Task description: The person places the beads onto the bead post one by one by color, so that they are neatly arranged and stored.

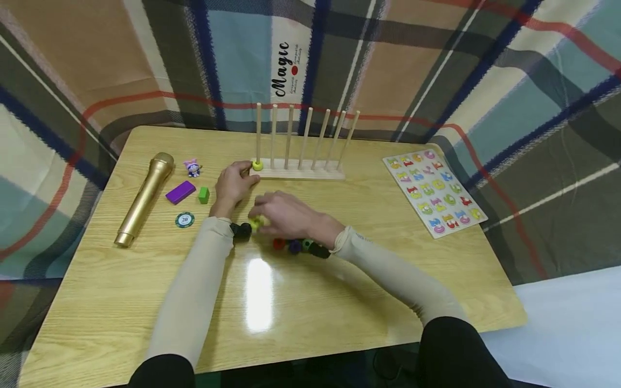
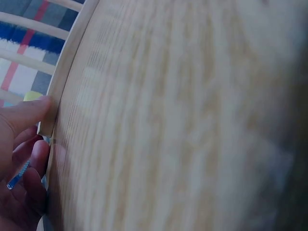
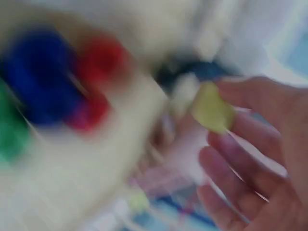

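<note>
Pinching a yellow bead point(image 3: 211, 109), right hand point(image 1: 286, 214); left hand point(image 1: 232, 187) gripping one end of peg stand point(image 1: 302, 172) on worktop point(image 1: 378, 258).

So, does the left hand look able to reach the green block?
Probably yes: the green block lies near the left hand, with nothing visible between them, though this hand holds the peg rack.

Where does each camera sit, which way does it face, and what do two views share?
Head: worn on the head, facing forward and down over the table; both sleeves, left grip and right grip show.
Left wrist: on that wrist, facing along the table, with the rack at left; left grip shows.
Right wrist: on that wrist, blurred, facing a yellow bead pinched by the right grip, which shows.
Shared: head and left wrist both show the rack.
</note>
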`<state>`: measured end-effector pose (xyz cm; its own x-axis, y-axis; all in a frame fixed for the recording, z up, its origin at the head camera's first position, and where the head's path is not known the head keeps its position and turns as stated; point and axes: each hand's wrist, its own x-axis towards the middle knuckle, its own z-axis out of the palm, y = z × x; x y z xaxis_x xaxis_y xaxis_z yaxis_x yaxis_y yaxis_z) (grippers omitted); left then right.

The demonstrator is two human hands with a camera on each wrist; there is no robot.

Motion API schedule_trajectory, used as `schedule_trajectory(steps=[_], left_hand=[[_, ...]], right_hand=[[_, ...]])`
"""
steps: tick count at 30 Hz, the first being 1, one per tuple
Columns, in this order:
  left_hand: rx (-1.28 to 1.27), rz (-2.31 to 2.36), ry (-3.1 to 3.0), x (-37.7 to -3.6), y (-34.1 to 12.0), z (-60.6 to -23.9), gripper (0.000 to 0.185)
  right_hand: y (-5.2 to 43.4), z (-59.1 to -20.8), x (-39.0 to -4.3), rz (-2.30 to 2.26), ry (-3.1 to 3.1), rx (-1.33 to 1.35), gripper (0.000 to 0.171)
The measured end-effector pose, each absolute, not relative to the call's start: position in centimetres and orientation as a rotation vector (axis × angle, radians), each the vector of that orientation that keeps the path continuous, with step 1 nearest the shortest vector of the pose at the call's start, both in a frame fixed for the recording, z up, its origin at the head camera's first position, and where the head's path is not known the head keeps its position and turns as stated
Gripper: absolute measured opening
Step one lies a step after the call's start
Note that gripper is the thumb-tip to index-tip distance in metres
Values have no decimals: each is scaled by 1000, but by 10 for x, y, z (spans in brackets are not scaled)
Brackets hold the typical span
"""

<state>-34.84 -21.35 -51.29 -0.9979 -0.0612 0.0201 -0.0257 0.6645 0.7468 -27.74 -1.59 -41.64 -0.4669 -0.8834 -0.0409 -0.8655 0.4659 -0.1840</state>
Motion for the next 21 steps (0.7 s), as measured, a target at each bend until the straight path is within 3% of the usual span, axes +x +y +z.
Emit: schedule_trajectory(steps=[5, 10, 21], left_hand=[[64, -1241, -2827, -346, -212, -515, 50], [90, -1231, -2828, -345, -214, -514, 54], [87, -1246, -2846, -345, -211, -510, 55]], right_hand=[[-17, -351, -334, -810, 2862, -1208, 40], [-32, -304, -380, -845, 3012, -1003, 38], [-56, -304, -400, -448, 3028, -901, 39]])
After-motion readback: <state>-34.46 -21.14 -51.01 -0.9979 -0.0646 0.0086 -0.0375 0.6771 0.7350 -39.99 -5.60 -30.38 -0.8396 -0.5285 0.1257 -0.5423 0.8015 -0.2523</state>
